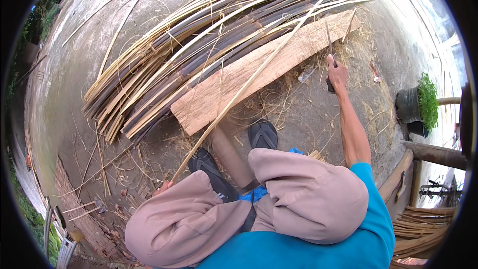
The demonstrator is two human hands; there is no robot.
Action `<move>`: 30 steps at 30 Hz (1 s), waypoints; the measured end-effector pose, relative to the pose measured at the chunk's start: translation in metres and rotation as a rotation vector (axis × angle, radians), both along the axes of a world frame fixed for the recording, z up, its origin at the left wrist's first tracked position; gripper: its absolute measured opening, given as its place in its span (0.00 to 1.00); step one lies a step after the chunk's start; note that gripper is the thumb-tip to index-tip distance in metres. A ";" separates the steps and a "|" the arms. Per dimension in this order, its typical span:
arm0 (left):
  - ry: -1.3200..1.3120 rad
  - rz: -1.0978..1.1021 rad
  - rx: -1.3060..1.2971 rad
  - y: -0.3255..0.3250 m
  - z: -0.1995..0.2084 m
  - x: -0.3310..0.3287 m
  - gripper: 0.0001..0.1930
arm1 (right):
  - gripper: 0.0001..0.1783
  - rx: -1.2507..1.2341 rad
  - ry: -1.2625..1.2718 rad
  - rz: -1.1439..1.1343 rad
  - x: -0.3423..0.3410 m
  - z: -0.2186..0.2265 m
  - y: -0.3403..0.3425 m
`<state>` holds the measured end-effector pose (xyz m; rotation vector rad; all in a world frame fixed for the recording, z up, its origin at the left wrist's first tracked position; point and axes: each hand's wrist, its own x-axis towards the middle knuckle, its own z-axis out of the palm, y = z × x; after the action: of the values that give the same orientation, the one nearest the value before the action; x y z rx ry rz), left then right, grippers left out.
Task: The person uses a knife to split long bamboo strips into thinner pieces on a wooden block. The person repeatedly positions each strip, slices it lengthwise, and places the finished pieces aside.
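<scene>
So over on the far left there's a rough slab of old wood [84, 211] lying on the dirt, then a big messy bundle of split strips [149, 77], dark and pale mixed, fanned out across the ground. The left hand [163, 188] barely peeks out past the knee; one long pale strip [249, 82] runs right down to it, but I honestly can't tell how far those fingers are closed. That strip slants up and to the right, crossing over a wide plank [303, 47] that sits by the bundle. Right of that, the right hand [337, 73] has its fingers wrapped tight round the dark handle of a knife [328, 40], blade pointing up and away, near the plank's far end. Further right, a leafy green plant [427, 100] in a dark pot [408, 105].
</scene>
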<state>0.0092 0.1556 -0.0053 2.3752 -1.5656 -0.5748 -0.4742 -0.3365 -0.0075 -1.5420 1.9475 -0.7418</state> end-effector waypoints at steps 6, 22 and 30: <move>-0.153 -0.041 -0.045 -0.024 -0.020 -0.009 0.19 | 0.30 0.076 0.037 0.702 0.124 0.003 0.145; -0.105 -0.007 0.017 0.006 -0.007 0.008 0.20 | 0.34 -0.310 0.162 0.950 0.105 -0.026 0.117; 0.343 0.047 0.012 -0.019 -0.018 0.004 0.22 | 0.35 0.005 -0.061 0.250 0.086 -0.021 0.061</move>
<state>0.0128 0.1370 -0.0235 2.1701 -1.3553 -0.9255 -0.3886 -0.2759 -0.0285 -1.7002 1.6711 -0.6685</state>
